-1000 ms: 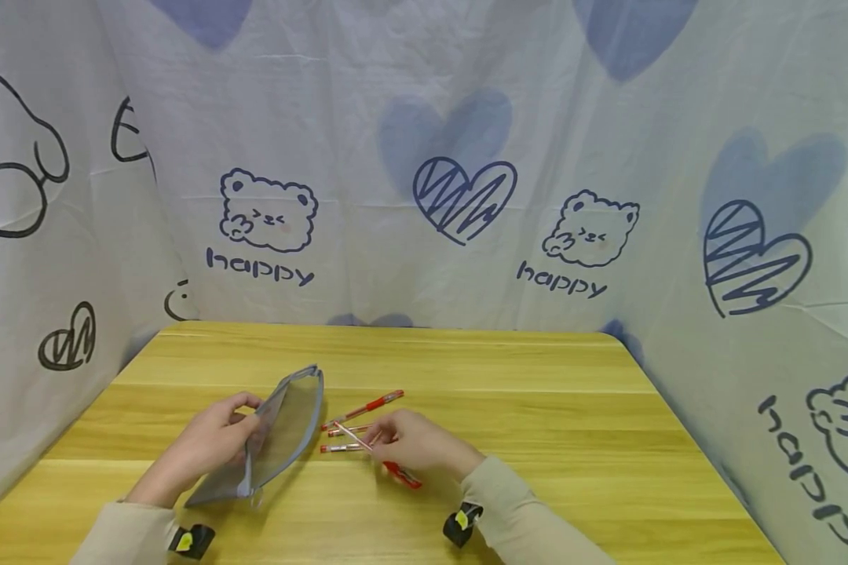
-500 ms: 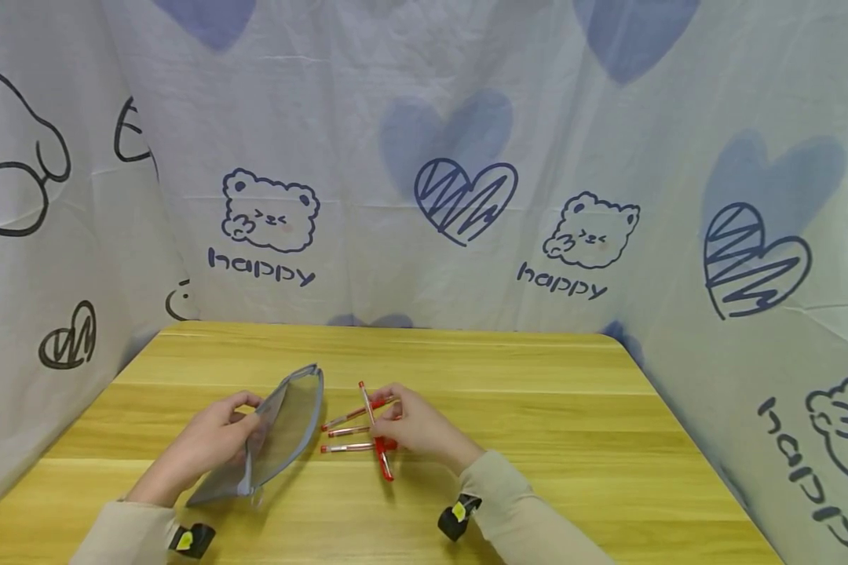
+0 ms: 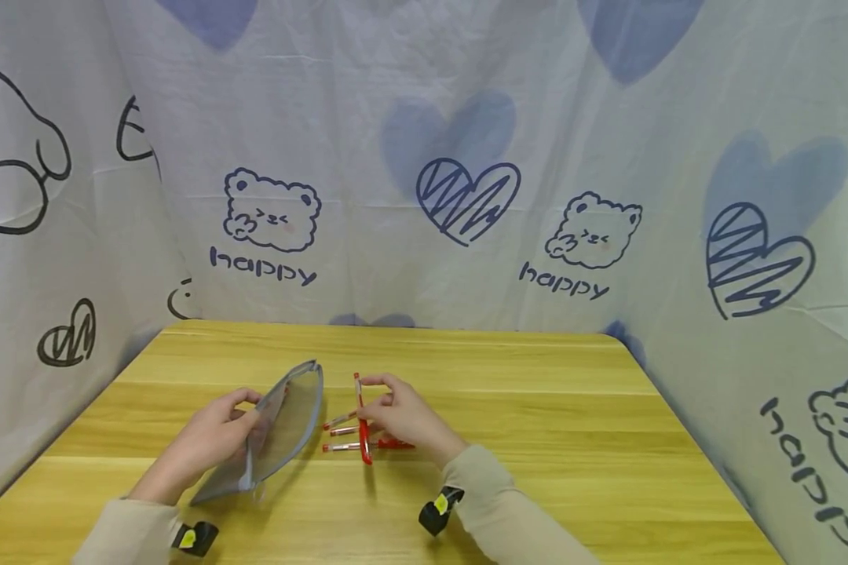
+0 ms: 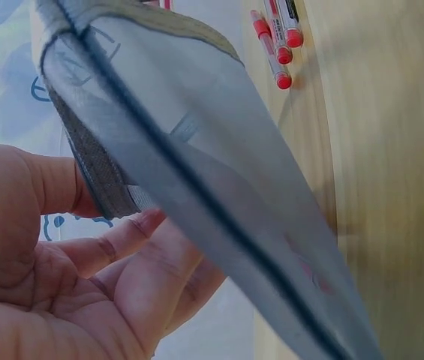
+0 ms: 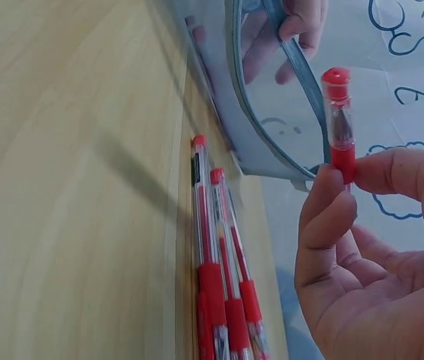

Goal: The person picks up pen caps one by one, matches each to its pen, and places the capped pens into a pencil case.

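Observation:
My left hand (image 3: 215, 431) grips one edge of a grey, see-through zip pouch (image 3: 298, 420) with a blue-grey border, held upright with its mouth spread apart toward the right. Between thumb and fingers, my right hand (image 3: 413, 416) pinches a red gel pen (image 3: 365, 443), raised over the table just right of the pouch. In the right wrist view, the clear cap end of that pen (image 5: 339, 112) points up past the fingertips. Below it, three more red pens (image 5: 208, 217) lie side by side on the table, partly hidden by the right hand in the head view.
The wood-grain table (image 3: 551, 416) extends to the right and behind the pens. A white printed cloth (image 3: 367, 259) hangs around its back and sides. Each wrist carries a small black camera, such as the one on the right sleeve (image 3: 440, 510).
My right hand has moved left and farther from me, turning the pinched pen from a slant to nearly lengthwise away from me. The left hand and pouch have barely moved.

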Motion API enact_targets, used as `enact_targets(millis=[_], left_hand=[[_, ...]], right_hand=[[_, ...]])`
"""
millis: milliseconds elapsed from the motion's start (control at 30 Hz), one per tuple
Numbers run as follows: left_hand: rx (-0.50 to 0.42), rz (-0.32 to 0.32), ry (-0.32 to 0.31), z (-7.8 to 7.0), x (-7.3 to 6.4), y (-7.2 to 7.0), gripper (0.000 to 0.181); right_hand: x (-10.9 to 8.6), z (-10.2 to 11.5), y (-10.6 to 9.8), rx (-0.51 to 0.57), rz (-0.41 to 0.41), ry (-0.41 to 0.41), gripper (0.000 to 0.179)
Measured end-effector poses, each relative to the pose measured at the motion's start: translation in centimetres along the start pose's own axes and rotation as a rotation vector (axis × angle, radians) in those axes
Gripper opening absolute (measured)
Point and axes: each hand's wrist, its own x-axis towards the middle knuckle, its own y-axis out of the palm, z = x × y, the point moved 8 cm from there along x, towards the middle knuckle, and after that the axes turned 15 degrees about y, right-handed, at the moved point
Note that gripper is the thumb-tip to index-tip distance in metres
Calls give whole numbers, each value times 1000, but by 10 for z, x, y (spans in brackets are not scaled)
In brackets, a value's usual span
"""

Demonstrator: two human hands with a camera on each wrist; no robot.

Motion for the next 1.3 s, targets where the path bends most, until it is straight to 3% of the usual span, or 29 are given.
enact_targets(millis=[300, 667, 967, 1300], left_hand=[[-23, -17, -2, 0, 0, 1, 48], [-56, -27, 17, 1, 2, 0, 47], [-67, -39, 11, 0, 0, 0, 46], [-71, -43, 13, 0, -1, -1, 47]], right_hand=[[12, 6, 14, 131, -34, 5, 51], [21, 16, 31, 229, -1, -5, 50], [33, 26, 37, 236, -58, 9, 56], [36, 31, 48, 183, -97, -53, 58]])
